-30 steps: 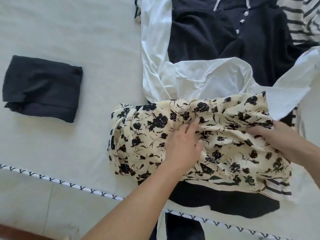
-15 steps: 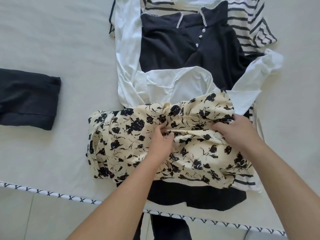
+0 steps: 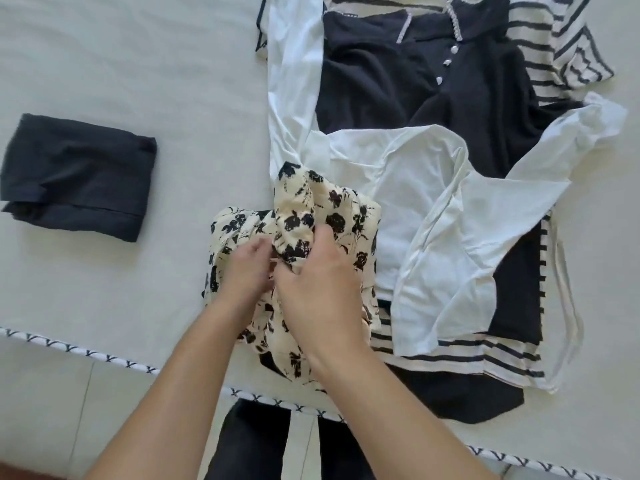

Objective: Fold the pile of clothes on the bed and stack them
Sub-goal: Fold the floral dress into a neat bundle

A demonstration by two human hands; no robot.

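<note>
Bedding [image 3: 138, 64] is spread under unfolded clothes [image 3: 433, 116]; a folded dark garment [image 3: 76, 178] lies apart. Near the bed's edge, a soft, light, probably slippery floral garment [image 3: 332, 216] is pinched by the left hand [image 3: 247, 268] and right hand [image 3: 318, 289]; folded edges seem best gripped.

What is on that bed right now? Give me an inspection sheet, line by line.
Surface: pale bed sheet, black-and-white patterned trim along the near edge.
Job's things: cream floral-print garment half folded; folded dark navy garment set apart; unfolded white top, navy buttoned top, striped top.
Clutter: nothing seen.
Grips: left hand and right hand both closed on the floral garment.
Cables: nothing seen.
Surroundings: pale tiled floor.
</note>
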